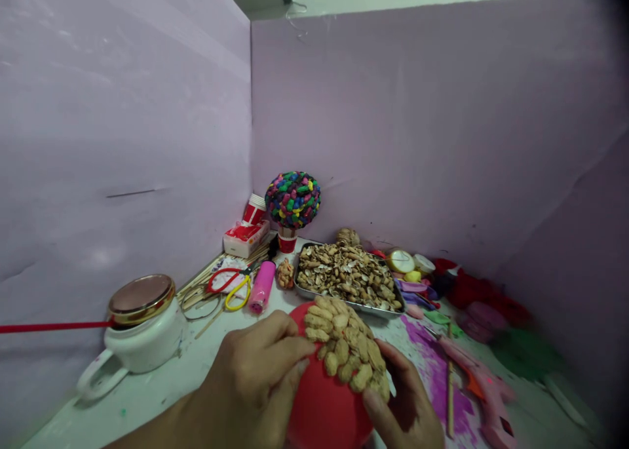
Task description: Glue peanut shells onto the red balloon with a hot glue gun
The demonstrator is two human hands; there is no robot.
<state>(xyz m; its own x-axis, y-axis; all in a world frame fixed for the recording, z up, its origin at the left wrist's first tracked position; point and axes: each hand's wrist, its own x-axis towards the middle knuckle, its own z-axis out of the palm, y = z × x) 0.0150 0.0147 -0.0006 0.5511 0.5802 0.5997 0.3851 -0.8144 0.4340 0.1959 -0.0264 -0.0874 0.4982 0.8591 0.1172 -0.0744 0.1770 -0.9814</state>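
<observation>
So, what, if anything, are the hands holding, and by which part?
A red balloon partly covered in peanut shells: the right hand holds its shell-covered right side; the left hand is at its upper left, grip unclear.

Near end of the red balloon (327, 403) beyond the bottom edge, green item (528, 356) at right a blur

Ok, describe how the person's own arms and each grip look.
The left grip is a bare human hand: no glove, ring or wristband shows. The right grip is likewise bare where visible, with no glove or ring. The left forearm shows no sleeve, watch or marking; the right forearm is out of frame.
</observation>
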